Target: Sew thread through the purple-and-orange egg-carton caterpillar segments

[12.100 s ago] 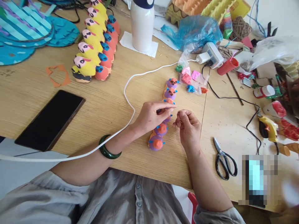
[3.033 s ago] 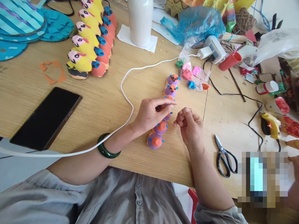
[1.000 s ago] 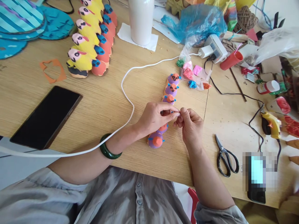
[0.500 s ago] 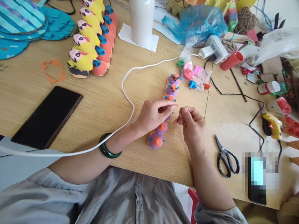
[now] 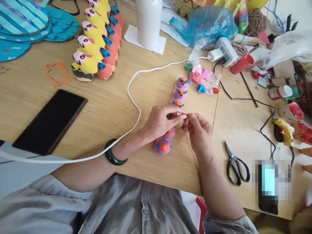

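1. Pinching narrowly, your left hand [image 5: 156, 123] covers the middle of the painted strip [image 5: 158, 139], fingertips meeting your right hand [image 5: 201, 135] just right of it; can't tell what's held.
2. 3 far domes [image 5: 180, 94] have black marks; 2 near ones [image 5: 162, 147] look unmarked, seemingly unfinished.
3. Visible: 5 domes, 1 scissors [image 5: 233, 157] right of the strip, 1 black phone [image 5: 50, 122] left.

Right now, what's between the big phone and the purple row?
The white cable and the left hand with its forearm lie between the phone and purple row, per the head view.
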Tool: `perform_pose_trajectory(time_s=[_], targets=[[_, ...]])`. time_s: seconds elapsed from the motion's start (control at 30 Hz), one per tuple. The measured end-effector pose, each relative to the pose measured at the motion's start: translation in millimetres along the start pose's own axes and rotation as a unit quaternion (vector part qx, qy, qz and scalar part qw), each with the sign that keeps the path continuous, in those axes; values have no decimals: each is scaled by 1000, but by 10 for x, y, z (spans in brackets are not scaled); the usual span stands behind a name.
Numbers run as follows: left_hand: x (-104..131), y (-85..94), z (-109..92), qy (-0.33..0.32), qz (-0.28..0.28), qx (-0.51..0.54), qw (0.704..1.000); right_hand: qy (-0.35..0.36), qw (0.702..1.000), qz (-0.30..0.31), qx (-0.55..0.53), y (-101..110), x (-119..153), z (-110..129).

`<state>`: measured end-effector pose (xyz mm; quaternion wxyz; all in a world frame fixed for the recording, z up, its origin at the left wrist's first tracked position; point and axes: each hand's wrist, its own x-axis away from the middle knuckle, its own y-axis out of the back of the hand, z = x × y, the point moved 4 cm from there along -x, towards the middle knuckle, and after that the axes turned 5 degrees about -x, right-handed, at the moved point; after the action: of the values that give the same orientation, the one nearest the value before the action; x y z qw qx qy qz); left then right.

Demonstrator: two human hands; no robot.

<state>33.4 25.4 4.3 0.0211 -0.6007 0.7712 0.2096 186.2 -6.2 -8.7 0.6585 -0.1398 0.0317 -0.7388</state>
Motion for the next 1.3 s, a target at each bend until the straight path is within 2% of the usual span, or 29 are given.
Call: perform_pose_trajectory(time_s=[0.17,0.4,0.6,0.87,1.03,1.2,1.3], targets=[[-9,39,-26,-4,-19,-9,1000,-11,1000,4,-27,-12,-5,0],[-13,23,7,7,-7,-21,1000,4,1000,-23,-5,8,-10,40],[-11,18,28,27,1,-2,1000,2,1000,-10,13,9,-9,29],[-29,33,30,24,-28,15,999,-23,1000,7,-6,-10,-5,2],[-22,18,32,30,-6,12,999,-14,1000,6,4,-3,-10,-2],[-37,51,8,64,-32,33,997,7,1000,-26,-11,14,-13,46],[-46,61,-13,83,-30,33,996,0,1000,-28,-13,12,-17,52]])
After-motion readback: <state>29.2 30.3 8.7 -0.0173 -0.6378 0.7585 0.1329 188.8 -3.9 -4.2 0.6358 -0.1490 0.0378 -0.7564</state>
